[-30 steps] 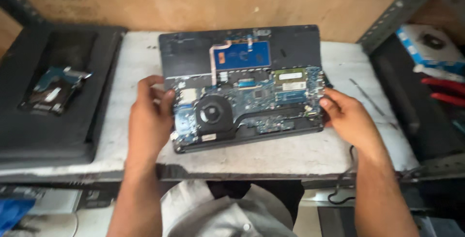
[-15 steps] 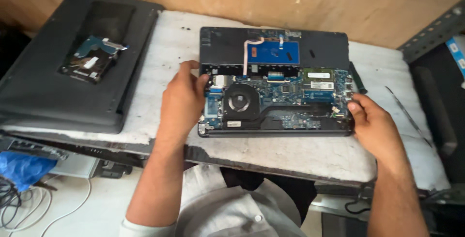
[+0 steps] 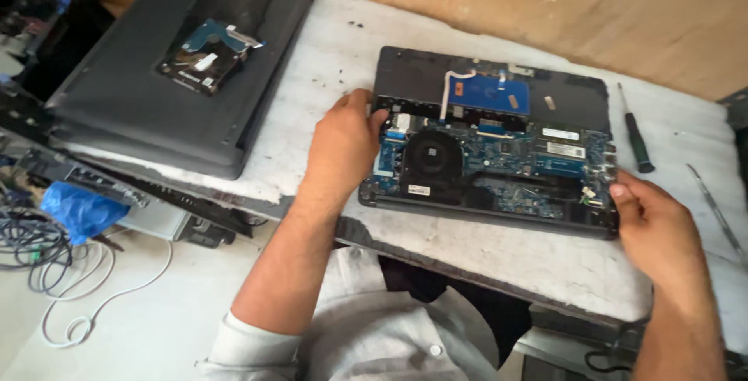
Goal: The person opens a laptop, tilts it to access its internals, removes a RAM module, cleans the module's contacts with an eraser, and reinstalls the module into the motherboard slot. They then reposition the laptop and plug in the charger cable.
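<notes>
Laptop, bottom cover off, circuit board and round fan exposed; lies flat on the white bench, toward its right half, near the front edge. Left hand grasps the laptop's left edge, thumb over the board. Right hand grips the front right corner. Screwdriver, green handle, lies just beside the laptop's right edge. Second grey laptop at the bench's left end carries a bare hard drive.

Closed dark laptop at left, hard drive lying on top; screwdriver near wall; blue bag and white cable below.
</notes>
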Available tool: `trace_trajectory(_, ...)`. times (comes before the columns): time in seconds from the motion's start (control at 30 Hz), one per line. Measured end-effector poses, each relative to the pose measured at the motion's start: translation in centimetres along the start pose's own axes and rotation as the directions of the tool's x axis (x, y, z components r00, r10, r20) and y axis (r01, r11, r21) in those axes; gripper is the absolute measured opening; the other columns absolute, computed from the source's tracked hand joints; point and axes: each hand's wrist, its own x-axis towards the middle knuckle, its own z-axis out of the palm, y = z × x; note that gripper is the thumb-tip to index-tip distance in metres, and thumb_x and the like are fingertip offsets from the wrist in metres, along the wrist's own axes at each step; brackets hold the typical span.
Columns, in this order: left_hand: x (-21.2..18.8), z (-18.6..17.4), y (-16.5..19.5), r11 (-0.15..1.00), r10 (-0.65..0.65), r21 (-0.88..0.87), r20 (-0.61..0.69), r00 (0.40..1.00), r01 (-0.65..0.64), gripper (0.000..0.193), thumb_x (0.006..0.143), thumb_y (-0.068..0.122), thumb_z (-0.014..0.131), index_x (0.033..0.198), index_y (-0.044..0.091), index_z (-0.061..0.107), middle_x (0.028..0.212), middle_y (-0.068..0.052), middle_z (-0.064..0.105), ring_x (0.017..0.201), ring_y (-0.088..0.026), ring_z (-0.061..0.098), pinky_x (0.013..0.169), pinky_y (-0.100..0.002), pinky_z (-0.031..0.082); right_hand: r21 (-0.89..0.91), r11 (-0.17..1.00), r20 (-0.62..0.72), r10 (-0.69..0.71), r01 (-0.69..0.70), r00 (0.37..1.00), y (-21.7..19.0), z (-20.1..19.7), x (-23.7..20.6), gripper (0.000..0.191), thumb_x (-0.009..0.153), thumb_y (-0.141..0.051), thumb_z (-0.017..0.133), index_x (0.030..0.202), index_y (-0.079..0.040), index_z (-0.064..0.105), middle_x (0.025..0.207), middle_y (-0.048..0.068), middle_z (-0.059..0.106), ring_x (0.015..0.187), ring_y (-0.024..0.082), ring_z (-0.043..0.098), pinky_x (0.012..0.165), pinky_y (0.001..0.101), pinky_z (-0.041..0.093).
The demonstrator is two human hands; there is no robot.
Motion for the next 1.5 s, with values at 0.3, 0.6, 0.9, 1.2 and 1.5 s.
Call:
trace_trajectory(0.3, 0.1, 0.4, -0.5, 0.998, -0.052, 0.04, 0.017, 0.998, 0.052, 0.019, 0.095, 0.019, 0.068, 0.103, 0.002, 0.066, 0.091, -0.021, 0.072, 0.085, -0.043, 0.068, 0.074, -0.052, 0.053, -0.022, 1.0, 0.007, 0.015, -0.015, 1.0, 0.3, 0.1, 0.0, 0.034, 0.111, -0.028, 0.058, 0.141, -0.015, 0.068, 0.109, 0.017, 0.074, 0.093, 0.024, 0.069, 0.087, 0.0338, 0.05)
trace_trajectory(0.6, 0.1, -1.0, -0.1, 0.997, -0.07, 0.026, 0.072, 0.995, 0.068, 0.019, 0.092, 0.021, 0.071, 0.097, 0.003, 0.067, 0.084, -0.02, 0.073, 0.083, -0.04, 0.07, 0.074, -0.049, 0.054, -0.107, 0.994, 0.003, 0.012, -0.012, 1.0, -0.5, -0.1, 0.1, 0.035, 0.11, -0.029, 0.059, 0.14, -0.013, 0.069, 0.105, 0.019, 0.073, 0.085, 0.027, 0.068, 0.082, 0.0372, 0.051)
trace_trajectory(0.9, 0.5, -2.5, 0.0, 0.984, -0.161, -0.037, 0.203, 0.966, 0.172, 0.027, 0.086, 0.021, 0.077, 0.105, 0.005, 0.068, 0.082, -0.017, 0.073, 0.081, -0.036, 0.071, 0.071, -0.045, 0.054, -0.088, 0.996, -0.053, -0.001, -0.004, 0.999, -0.7, 0.5, 0.1, 0.032, 0.109, -0.023, 0.066, 0.138, -0.01, 0.07, 0.101, 0.018, 0.073, 0.081, 0.021, 0.066, 0.079, 0.0325, 0.05)
trace_trajectory(1.2, -0.7, -1.7, -0.5, 0.999, -0.032, 0.043, 0.07, 0.997, 0.029, 0.018, 0.089, 0.017, 0.075, 0.099, 0.003, 0.069, 0.09, -0.02, 0.07, 0.083, -0.042, 0.068, 0.072, -0.05, 0.053, -0.024, 0.997, -0.131, -0.071, 0.068, 0.989, -0.9, 0.3, -0.5, 0.026, 0.106, -0.019, 0.072, 0.129, -0.007, 0.074, 0.092, 0.013, 0.073, 0.074, 0.015, 0.063, 0.07, 0.0299, 0.05)
trace_trajectory(1.5, -0.6, -1.5, -0.5, 1.0, 0.027, -0.004, 0.117, 0.993, -0.027, 0.017, 0.095, 0.017, 0.071, 0.093, 0.0, 0.067, 0.089, -0.019, 0.07, 0.081, -0.041, 0.067, 0.071, -0.049, 0.052, 0.309, 0.939, 0.006, 0.156, -0.15, 0.988, -0.1, -0.4, -0.1, 0.018, 0.1, -0.013, 0.072, 0.109, 0.002, 0.074, 0.074, 0.004, 0.064, 0.06, 0.009, 0.054, 0.052, 0.0246, 0.042)
